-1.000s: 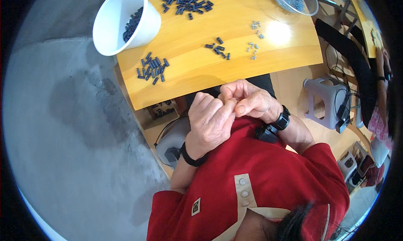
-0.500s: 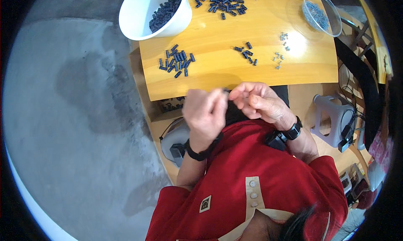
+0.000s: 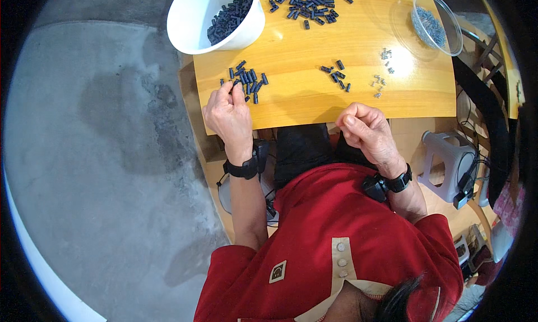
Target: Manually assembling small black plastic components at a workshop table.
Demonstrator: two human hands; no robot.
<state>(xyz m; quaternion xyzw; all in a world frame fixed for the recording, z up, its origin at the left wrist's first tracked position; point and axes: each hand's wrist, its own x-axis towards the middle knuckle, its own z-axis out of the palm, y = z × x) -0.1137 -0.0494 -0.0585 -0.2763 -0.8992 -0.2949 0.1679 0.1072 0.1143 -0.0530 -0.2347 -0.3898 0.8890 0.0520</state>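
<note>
My left hand [image 3: 228, 119] reaches over the left pile of small black cylindrical pieces [image 3: 250, 78] on the table. Its thumb and fingertips close around one dark piece at the pile's near edge, partly hidden by the fingers. By the table's front edge, my right hand [image 3: 368, 132] is held up with thumb and fingers curled together in a pinch. Whatever those fingers hold, if anything, is too small or hidden to make out. A smaller group of black pieces [image 3: 338, 75] lies beyond my right hand, and tiny silvery metal parts [image 3: 379, 85] lie to its right.
At the far left a white tub [image 3: 255, 25] contains many black pieces. A large black heap [image 3: 308, 2] spreads along the back of the yellow table [image 3: 291, 100]. Back right stands a clear round container [image 3: 457, 39] of small metal parts. A light plastic stool [image 3: 445, 140] is right of the table.
My left hand has moved away from my right hand, forward and left onto the pile of black pieces. The right hand stays near the table edge, its fingers drawn closer together.
</note>
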